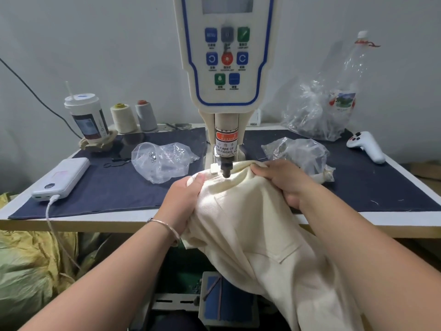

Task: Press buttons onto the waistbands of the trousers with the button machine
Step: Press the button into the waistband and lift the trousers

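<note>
Trousers, cream, drape off the tabletop edge, waistband right beneath the button machine plunger; left hand and right hand both grip bunched cloth either side.

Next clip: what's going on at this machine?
A person holds cream trousers under the button machine. The left hand and right hand each grip the fabric on either side of the press head, keeping the waistband beneath it. Whether a button is on yet cannot be seen.
</note>
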`<state>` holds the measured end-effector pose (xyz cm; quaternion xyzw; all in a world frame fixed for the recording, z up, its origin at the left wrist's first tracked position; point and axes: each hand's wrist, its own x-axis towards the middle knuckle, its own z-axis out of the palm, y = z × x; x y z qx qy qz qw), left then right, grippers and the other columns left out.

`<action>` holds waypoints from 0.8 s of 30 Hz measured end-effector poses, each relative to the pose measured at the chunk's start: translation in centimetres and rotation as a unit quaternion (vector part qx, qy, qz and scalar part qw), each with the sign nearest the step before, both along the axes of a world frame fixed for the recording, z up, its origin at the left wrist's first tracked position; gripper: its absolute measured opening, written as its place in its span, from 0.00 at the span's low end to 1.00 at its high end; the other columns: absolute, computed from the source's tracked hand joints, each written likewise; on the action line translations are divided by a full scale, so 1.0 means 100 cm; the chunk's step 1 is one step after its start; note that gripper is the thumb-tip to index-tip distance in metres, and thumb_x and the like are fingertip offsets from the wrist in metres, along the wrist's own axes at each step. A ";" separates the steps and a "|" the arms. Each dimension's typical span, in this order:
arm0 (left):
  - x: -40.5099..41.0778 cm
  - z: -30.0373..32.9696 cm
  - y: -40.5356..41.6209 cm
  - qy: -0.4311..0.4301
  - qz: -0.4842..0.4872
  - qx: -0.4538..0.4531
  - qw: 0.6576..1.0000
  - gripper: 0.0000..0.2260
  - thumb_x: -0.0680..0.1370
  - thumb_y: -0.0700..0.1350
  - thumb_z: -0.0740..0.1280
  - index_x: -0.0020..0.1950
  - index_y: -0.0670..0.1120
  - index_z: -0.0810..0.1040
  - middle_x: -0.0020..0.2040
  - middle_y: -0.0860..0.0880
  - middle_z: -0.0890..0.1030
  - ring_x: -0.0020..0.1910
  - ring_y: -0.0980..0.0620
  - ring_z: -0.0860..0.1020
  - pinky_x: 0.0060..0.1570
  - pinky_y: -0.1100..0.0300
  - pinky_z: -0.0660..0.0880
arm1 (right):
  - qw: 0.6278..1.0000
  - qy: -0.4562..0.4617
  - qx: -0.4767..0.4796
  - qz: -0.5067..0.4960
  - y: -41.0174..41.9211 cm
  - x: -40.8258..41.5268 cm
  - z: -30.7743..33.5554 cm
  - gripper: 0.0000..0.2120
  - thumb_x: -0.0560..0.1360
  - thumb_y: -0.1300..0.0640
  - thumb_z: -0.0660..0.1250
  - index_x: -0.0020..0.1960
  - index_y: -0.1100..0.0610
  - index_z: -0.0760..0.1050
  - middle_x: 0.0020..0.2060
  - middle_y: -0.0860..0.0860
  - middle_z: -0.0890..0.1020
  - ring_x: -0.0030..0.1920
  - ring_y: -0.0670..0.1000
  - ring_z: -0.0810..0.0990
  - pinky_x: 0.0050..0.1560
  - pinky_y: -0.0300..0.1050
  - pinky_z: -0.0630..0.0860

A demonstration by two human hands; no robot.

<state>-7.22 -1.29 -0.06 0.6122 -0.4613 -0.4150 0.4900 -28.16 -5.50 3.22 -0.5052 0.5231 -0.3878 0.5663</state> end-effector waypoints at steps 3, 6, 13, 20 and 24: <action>-0.002 -0.001 -0.016 -0.132 0.009 -0.018 0.991 0.18 0.82 0.52 0.61 0.52 0.38 0.79 0.50 0.40 0.82 0.46 0.44 0.77 0.47 0.56 0.73 | 0.979 0.176 -0.104 -0.014 -0.011 0.001 -0.007 0.20 0.76 0.48 0.67 0.36 0.63 0.73 0.32 0.58 0.73 0.35 0.51 0.71 0.37 0.43 0.67; -0.004 -0.004 -0.027 -0.191 0.000 -0.051 0.980 0.20 0.81 0.52 0.62 0.43 0.35 0.74 0.38 0.42 0.76 0.39 0.47 0.71 0.40 0.54 0.66 | 0.939 0.278 -0.191 -0.061 -0.020 -0.005 -0.017 0.25 0.75 0.44 0.68 0.29 0.56 0.61 0.28 0.55 0.66 0.30 0.50 0.64 0.30 0.43 0.60; 0.006 -0.011 -0.042 -0.241 -0.002 -0.076 0.967 0.21 0.80 0.53 0.64 0.32 0.44 0.64 0.29 0.50 0.65 0.32 0.50 0.64 0.35 0.53 0.61 | 0.872 0.417 -0.230 -0.109 -0.033 -0.001 -0.035 0.27 0.77 0.37 0.60 0.28 0.55 0.64 0.27 0.51 0.73 0.35 0.56 0.74 0.36 0.47 0.62; 0.011 -0.002 -0.059 -0.185 -0.007 0.041 0.982 0.20 0.78 0.56 0.66 0.35 0.41 0.75 0.34 0.44 0.76 0.37 0.45 0.72 0.38 0.54 0.68 | 0.992 0.116 -0.005 -0.046 -0.040 -0.007 -0.012 0.19 0.71 0.40 0.71 0.39 0.56 0.82 0.29 0.47 0.84 0.30 0.48 0.83 0.30 0.34 0.76; 0.018 -0.004 -0.062 -0.150 -0.034 0.063 0.986 0.23 0.76 0.59 0.67 0.42 0.37 0.80 0.40 0.42 0.80 0.41 0.46 0.77 0.49 0.51 0.74 | 0.989 0.132 0.007 -0.062 -0.044 -0.003 -0.016 0.18 0.71 0.43 0.72 0.39 0.58 0.81 0.30 0.50 0.84 0.29 0.50 0.82 0.28 0.37 0.75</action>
